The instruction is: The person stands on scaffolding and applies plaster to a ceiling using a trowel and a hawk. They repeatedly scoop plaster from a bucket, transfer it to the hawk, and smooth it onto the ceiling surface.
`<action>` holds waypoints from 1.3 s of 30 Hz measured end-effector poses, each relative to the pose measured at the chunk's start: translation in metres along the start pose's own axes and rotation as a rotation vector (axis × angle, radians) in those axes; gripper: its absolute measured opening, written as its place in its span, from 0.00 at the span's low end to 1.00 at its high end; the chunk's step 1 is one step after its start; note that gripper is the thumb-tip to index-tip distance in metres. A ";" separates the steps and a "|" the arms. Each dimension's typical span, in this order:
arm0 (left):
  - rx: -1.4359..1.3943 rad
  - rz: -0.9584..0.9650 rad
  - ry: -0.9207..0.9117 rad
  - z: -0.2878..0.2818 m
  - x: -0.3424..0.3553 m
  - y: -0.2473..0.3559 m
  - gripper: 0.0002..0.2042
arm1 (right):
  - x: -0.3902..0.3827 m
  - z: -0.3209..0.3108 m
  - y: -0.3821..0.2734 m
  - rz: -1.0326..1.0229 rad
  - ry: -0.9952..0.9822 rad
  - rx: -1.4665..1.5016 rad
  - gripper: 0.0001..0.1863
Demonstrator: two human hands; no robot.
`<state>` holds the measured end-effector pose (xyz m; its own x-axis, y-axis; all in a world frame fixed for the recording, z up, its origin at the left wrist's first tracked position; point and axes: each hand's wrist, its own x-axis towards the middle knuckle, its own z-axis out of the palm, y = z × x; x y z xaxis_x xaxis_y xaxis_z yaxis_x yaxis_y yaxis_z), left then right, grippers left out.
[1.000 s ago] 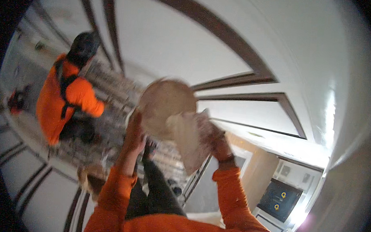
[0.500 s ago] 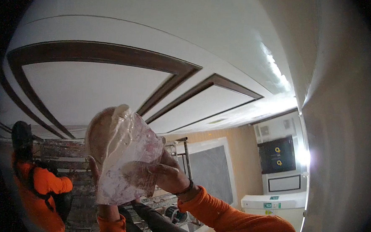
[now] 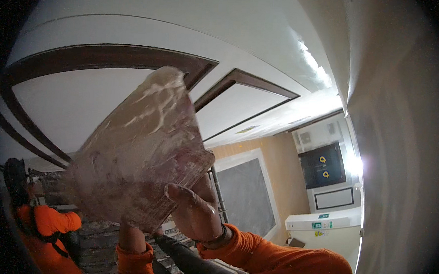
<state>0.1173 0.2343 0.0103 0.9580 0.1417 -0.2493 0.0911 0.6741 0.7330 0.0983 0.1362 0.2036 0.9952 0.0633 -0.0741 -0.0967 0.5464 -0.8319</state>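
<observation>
A broad, flat plastic spreader (image 3: 129,147), translucent and pinkish with whitish paste smeared over it, is held up in front of me. Wet ridges of paste run along its upper end. My right hand (image 3: 196,210) grips its lower right edge, thumb across the near face. Behind its lower edge goes my left hand (image 3: 132,239); only the wrist area shows, and the fingers are hidden. Whether a second sheet lies behind the front one, I cannot tell. Beyond the spreader is a white panelled surface with dark brown moulding (image 3: 119,57).
At the lower left another person in an orange top (image 3: 46,227) is close by. Worn planks (image 3: 99,250) lie below me. Farther off are a grey framed panel (image 3: 248,198), a black panel with yellow marks (image 3: 322,164) and a white cabinet (image 3: 324,224). A pale wall (image 3: 397,146) rises at right.
The spreader has turned, now showing a wider face, and its upper end has risen. Both hands stay at its lower part. The view has shifted slightly.
</observation>
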 end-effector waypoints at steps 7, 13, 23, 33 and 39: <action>-0.062 0.038 -0.037 0.038 -0.015 0.024 0.31 | 0.005 0.086 -0.049 -0.226 0.030 0.034 0.28; -0.107 0.171 -0.039 0.050 -0.014 0.071 0.30 | 0.025 0.145 -0.057 -0.249 0.058 0.187 0.25; -0.224 -0.002 -0.242 0.141 -0.033 0.176 0.36 | 0.019 0.155 -0.097 -0.360 -0.093 0.358 0.23; -0.246 0.076 -0.211 0.134 -0.040 0.172 0.37 | 0.026 0.102 -0.085 -0.164 -0.357 0.534 0.19; -0.256 0.085 -0.182 0.112 -0.027 0.145 0.38 | 0.078 0.090 -0.109 -0.016 -0.622 0.630 0.18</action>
<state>0.1353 0.2475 0.1943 0.9942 0.0892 -0.0600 -0.0407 0.8293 0.5573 0.1856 0.1565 0.3379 0.8275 0.3942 0.3999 -0.2542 0.8980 -0.3592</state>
